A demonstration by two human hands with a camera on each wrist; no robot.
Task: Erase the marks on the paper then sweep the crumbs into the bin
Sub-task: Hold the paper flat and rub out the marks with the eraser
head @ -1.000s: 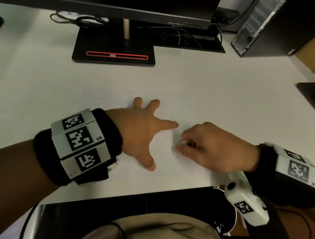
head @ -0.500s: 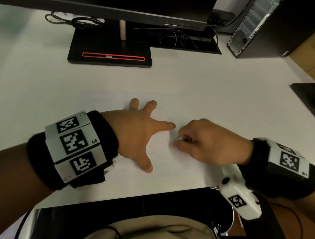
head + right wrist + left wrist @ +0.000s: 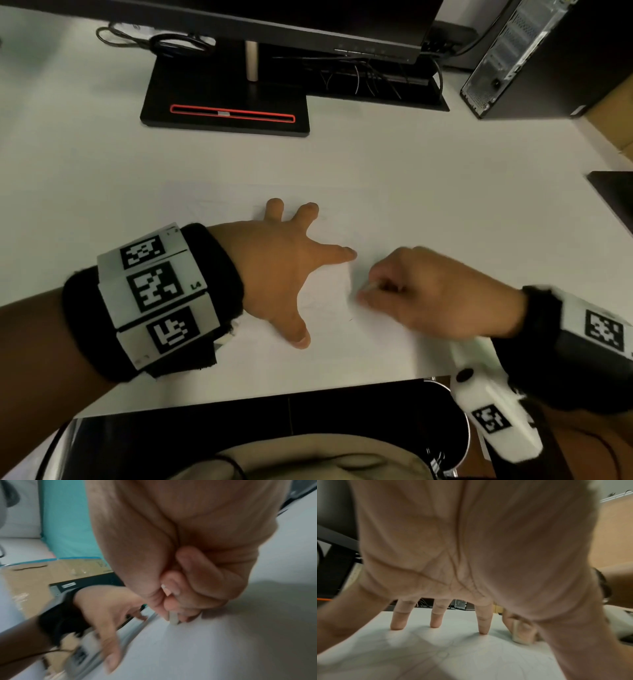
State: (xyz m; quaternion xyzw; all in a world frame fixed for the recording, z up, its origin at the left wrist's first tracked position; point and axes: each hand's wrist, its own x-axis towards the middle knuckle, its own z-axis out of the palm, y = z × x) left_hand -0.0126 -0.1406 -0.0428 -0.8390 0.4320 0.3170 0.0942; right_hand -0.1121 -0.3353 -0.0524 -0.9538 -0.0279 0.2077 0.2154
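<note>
Paper, a white sheet [image 3: 342,346] bearing faint pencil lines, lies flat on the white desk [image 3: 376,164] in front of you, its near edge close to the desk's front edge. Your left hand [image 3: 284,274] is spread flat on the sheet, fingers straight and splayed, with the fingertips [image 3: 482,631] and thumb pressing down on the paper; it grasps nothing. Your right hand [image 3: 431,298] sits just to the right of the left forefinger, fingers curled and pinching a small off-white eraser [image 3: 173,619] between thumb and fingertips. The eraser's lower end touches the paper, as the right wrist view shows; from the left wrist view the same eraser [image 3: 522,634] appears pressed to the sheet just beside your left thumb. Faint pencil lines [image 3: 440,654] cross the sheet beneath your left palm. I cannot make out any crumbs on the sheet at this sharpness.

Below the desk's front edge, at your right, a dark round bin with a metal rim [image 3: 462,435] is partly visible. Farther back on the desk stand a black monitor base with a red-outlined slot [image 3: 233,114] and, at the right rear, a black computer tower [image 3: 534,58].
</note>
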